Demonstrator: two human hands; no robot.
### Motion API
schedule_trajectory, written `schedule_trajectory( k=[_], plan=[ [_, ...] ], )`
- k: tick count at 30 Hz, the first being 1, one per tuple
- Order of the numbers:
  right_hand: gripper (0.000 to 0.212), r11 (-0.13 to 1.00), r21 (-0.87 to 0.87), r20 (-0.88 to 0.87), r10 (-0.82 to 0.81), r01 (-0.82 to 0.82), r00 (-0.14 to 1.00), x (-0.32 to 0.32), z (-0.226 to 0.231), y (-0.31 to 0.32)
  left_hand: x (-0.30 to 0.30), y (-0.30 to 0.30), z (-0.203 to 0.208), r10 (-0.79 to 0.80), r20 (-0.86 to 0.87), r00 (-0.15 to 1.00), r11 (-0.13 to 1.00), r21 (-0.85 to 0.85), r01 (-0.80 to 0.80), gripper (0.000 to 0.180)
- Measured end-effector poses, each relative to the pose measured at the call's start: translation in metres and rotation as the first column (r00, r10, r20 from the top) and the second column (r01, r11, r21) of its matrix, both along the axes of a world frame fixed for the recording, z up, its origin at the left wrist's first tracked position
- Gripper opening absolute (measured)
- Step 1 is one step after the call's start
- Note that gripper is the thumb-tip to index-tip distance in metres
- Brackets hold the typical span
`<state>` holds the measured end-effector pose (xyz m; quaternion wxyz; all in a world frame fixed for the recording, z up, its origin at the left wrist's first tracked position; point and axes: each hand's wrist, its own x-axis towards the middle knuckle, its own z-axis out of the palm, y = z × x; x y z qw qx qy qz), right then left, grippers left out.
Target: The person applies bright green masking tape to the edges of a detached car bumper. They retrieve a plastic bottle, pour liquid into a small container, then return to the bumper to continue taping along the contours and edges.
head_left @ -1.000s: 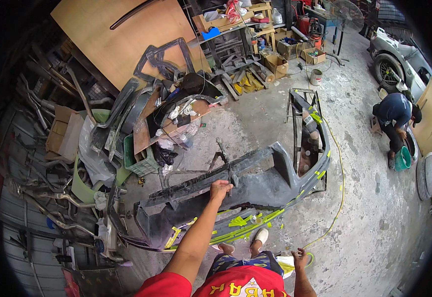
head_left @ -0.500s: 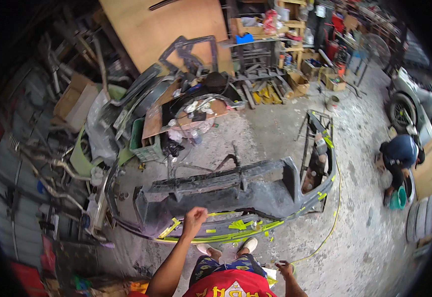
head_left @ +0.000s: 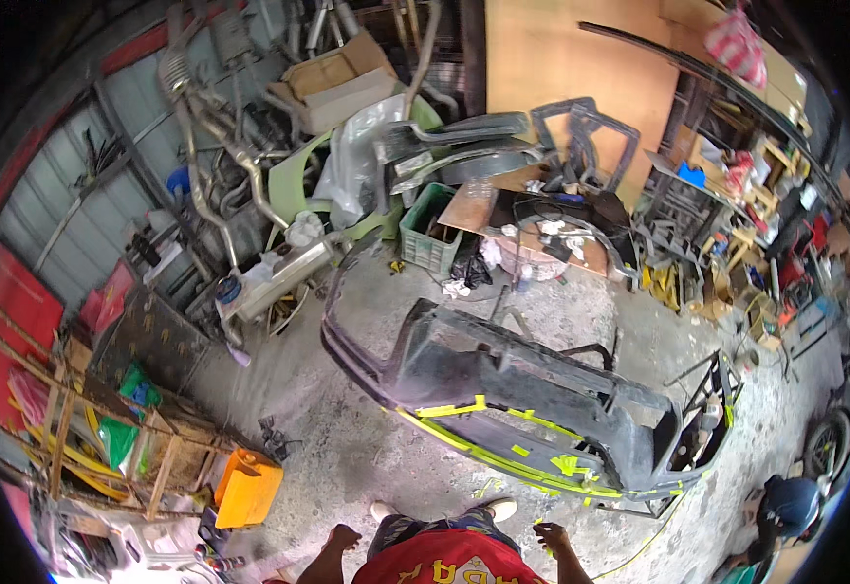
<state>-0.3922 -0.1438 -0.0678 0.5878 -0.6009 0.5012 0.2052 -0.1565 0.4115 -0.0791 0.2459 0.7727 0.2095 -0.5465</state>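
A dark car bumper [head_left: 488,379] stands on the floor in front of me, with strips of yellow-green tape [head_left: 475,451] along its near edge. My left hand [head_left: 344,538] is low beside my body, its fingers curled in; whatever they hold, if anything, is hidden. On the other side, my right hand [head_left: 550,535] hangs at about the same height with bent fingers. A small thing may be in it, too small to name. Both hands are apart from the bumper.
An orange container [head_left: 249,489] and a wooden frame lie to my left. Car parts, a green crate [head_left: 429,243] and cardboard boxes [head_left: 335,83] line the back. A yellow hose [head_left: 651,542] runs along the floor at right. Another person [head_left: 787,508] crouches at the far right.
My view has swung left, so the bumper now sits farther right in it. My left hand has come back from over the bumper's taped edge to beside my body.
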Motion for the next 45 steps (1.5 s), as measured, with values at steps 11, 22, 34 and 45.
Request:
schedule_trajectory(
  k=[11,22,34,45],
  plan=[
    [0.040,0.739,-0.464,0.097,0.590,-0.488,0.801,0.179,0.031,0.159,0.003,0.151,-0.021,0.156,0.241,0.958,0.956,-0.281,-0.085,0.028],
    [0.033,0.632,-0.497,0.489,0.770,-0.595,0.410,0.409,0.146,0.360,0.099,0.258,-0.013,0.698,0.298,0.651,0.708,-0.420,-0.567,0.019],
    [0.023,0.366,-0.325,0.795,0.605,-0.872,-0.042,0.673,0.159,0.461,0.273,0.228,0.063,0.489,0.710,0.506,0.872,-0.417,-0.256,0.021],
    [0.010,0.509,-0.253,0.858,0.512,-0.823,0.052,0.775,0.210,0.443,0.564,0.099,0.218,0.336,0.691,0.640,0.735,-0.617,0.280,0.048]
  ],
)
